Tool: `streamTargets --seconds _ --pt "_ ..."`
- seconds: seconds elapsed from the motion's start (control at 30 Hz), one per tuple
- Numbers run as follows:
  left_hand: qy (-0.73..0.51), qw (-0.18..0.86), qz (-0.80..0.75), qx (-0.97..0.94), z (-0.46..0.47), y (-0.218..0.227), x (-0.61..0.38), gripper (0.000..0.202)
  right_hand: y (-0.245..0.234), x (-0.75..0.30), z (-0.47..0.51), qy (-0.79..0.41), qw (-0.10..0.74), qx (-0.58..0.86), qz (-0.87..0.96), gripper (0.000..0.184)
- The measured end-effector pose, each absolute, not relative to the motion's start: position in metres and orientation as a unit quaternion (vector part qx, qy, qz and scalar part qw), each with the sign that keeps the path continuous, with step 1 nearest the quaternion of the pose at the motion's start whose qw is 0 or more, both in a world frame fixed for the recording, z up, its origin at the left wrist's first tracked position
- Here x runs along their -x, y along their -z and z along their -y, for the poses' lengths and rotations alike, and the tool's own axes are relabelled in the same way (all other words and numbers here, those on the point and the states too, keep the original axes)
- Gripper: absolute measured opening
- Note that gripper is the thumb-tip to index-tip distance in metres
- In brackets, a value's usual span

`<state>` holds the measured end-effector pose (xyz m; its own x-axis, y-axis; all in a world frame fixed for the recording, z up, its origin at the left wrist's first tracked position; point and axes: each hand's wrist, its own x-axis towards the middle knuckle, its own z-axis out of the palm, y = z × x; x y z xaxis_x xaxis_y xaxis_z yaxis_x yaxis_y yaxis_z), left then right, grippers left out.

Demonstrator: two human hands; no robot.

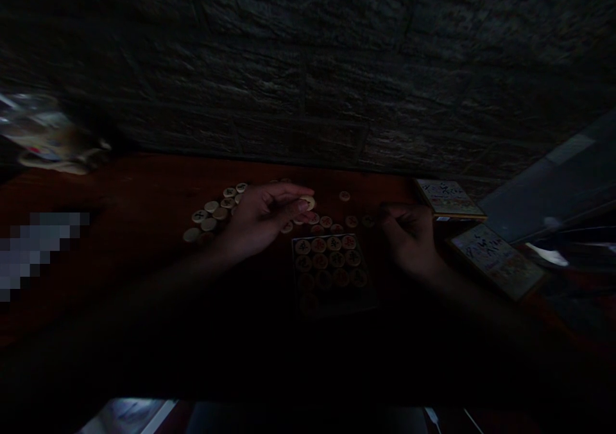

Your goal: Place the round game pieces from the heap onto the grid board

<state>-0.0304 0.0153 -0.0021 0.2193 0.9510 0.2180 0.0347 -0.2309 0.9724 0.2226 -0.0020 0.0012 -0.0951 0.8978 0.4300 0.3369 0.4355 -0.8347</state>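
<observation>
The scene is very dark. My left hand [262,219] pinches a pale round game piece [308,202] between thumb and fingers, just above a row of similar discs. A small tray [332,268] below it holds rows of round pieces with red and dark marks. Loose pale discs [212,216] lie scattered to the left of that hand. My right hand [409,236] rests curled on the table to the right of the tray; whether anything is in it is hidden by the dark.
A reddish-brown table [135,203] stands against a dark stone wall. Two printed box halves [450,198] [498,260] lie at the right. A clear plastic bag [43,135] sits at the far left. A single disc [344,196] lies apart.
</observation>
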Motion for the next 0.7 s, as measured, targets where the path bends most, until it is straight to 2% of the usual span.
streamTargets --seconds 0.33,0.5,0.7 --pt "-0.483 0.426 -0.403 -0.651 -0.0150 0.0042 0.0321 0.029 -0.0006 -0.2215 0.0013 -0.279 0.498 0.449 0.687 0.042" --pt "-0.484 0.421 -0.394 -0.658 -0.0139 0.0023 0.0316 0.024 0.0016 -0.2224 0.0019 -0.280 0.495 0.452 0.687 0.039" --pt "-0.483 0.480 -0.383 -0.625 -0.0164 0.0065 0.0312 0.021 0.0018 -0.2217 0.0020 -0.283 0.493 0.452 0.687 0.042"
